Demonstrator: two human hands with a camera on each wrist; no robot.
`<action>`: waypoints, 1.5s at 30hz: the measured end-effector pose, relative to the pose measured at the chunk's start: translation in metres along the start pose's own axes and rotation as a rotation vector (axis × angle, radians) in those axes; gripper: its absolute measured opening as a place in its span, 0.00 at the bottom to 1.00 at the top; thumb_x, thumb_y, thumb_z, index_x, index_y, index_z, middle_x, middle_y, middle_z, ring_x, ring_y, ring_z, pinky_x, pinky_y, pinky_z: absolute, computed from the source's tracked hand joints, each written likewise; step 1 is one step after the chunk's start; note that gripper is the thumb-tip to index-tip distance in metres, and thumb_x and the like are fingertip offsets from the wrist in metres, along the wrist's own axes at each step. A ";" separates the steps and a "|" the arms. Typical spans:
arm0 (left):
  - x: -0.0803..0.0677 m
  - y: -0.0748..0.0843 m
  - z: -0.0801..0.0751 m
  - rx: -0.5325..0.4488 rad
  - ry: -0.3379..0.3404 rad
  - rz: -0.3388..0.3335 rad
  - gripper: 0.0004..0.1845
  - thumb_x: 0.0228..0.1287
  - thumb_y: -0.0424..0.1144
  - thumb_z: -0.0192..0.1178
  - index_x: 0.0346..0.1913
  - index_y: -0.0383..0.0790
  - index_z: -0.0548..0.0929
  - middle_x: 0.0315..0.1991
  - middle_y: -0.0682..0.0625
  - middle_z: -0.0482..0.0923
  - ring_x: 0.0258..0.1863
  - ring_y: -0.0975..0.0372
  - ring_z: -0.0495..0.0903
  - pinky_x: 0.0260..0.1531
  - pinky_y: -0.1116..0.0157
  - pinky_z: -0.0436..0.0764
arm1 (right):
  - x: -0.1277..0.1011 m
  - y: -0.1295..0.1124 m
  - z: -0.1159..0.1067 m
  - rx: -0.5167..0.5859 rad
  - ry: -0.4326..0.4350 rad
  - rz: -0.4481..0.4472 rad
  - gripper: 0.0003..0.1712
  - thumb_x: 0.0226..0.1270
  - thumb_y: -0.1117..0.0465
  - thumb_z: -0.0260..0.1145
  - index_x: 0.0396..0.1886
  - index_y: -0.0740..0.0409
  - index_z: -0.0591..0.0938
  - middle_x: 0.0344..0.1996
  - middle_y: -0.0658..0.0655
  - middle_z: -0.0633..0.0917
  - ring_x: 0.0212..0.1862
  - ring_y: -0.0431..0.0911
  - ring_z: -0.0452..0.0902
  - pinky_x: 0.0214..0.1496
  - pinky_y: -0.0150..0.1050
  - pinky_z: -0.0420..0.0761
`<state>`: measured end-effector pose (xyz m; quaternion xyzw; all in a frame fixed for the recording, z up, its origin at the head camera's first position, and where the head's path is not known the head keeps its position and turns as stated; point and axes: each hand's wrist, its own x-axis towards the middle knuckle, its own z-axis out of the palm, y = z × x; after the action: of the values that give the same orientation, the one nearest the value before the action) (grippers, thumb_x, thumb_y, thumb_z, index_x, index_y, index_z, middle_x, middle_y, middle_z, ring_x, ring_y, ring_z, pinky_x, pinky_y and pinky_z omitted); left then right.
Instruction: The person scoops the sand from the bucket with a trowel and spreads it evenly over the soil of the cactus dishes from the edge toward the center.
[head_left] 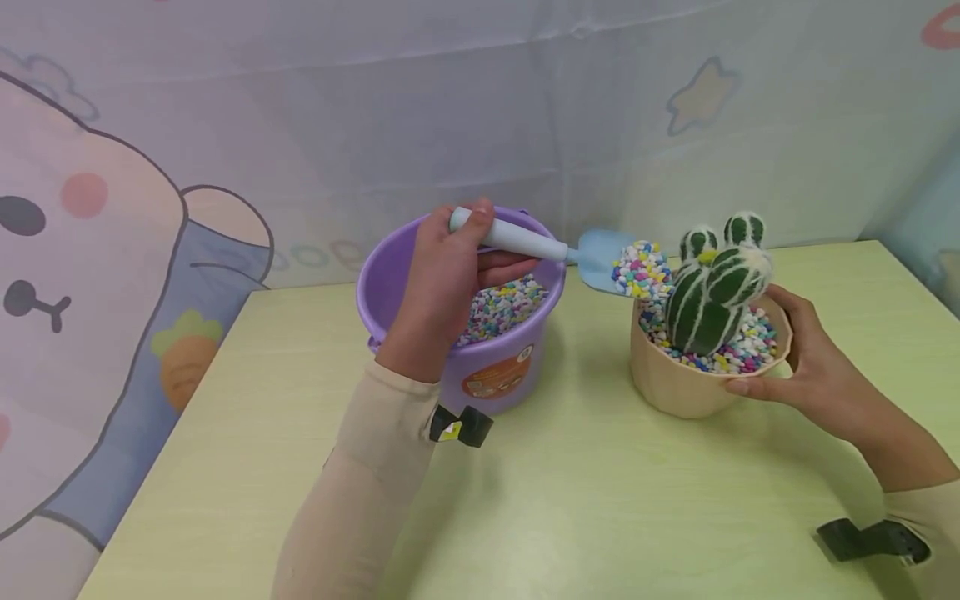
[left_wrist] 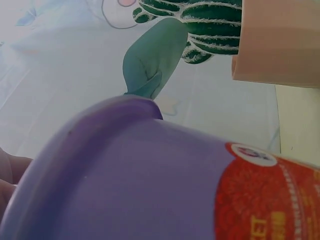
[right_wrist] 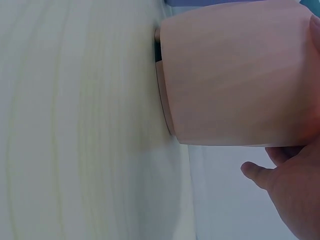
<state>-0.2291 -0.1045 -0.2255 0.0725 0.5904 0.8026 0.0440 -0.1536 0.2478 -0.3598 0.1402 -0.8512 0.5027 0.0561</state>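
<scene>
In the head view my left hand (head_left: 450,275) grips the pale blue handle of a small shovel (head_left: 597,260) above the bucket. Its blade carries colourful pebbles (head_left: 641,271) and reaches over the left rim of a beige flowerpot (head_left: 675,392). A green cactus with white fuzzy ridges (head_left: 701,308) stands in the pot among more pebbles. My right hand (head_left: 825,375) holds the pot from the right, thumb at the front rim. The left wrist view has the blade's underside (left_wrist: 150,65) close to the cactus. In the right wrist view the pot (right_wrist: 235,75) fills the upper right.
A purple bucket (head_left: 487,367) with colourful pebbles inside stands left of the pot. Both stand on a light wooden table (head_left: 600,500). Behind the table hangs a printed cloth (head_left: 465,108) with a cartoon bear, and its lower part is close behind the bucket.
</scene>
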 end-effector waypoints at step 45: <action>-0.005 -0.005 0.016 0.260 -0.115 0.022 0.16 0.72 0.41 0.60 0.46 0.32 0.68 0.40 0.39 0.82 0.31 0.50 0.87 0.34 0.58 0.88 | -0.001 -0.005 0.003 0.000 -0.006 0.047 0.63 0.56 0.74 0.72 0.78 0.46 0.40 0.70 0.66 0.49 0.69 0.40 0.49 0.69 0.30 0.52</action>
<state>-0.2216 -0.0889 -0.2261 0.1300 0.6852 0.7142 0.0594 -0.1507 0.2431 -0.3572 0.1215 -0.8545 0.5033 0.0417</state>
